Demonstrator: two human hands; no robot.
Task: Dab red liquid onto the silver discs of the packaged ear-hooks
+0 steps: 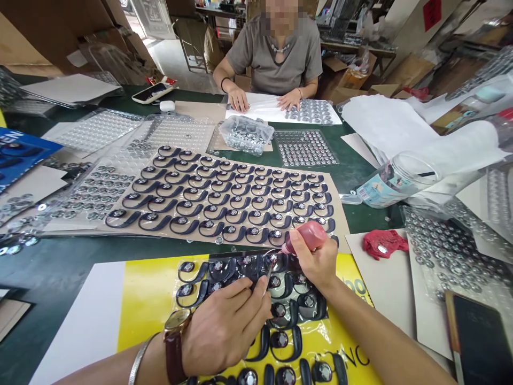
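My right hand is closed round a small pink squeeze bottle, its tip pointing down-left at one of the dark ear-hook pieces. My left hand, with a brown watch on the wrist, pinches a thin tweezer-like tool whose tip meets the same spot. Both hands work over a clear sheet of ear-hook pieces lying on a yellow board.
A cardboard sheet with several rows of dark ear hooks lies just beyond. Clear trays of small metal discs sit left and right. A person across the table presses both hands on a white sheet. A red rag lies right.
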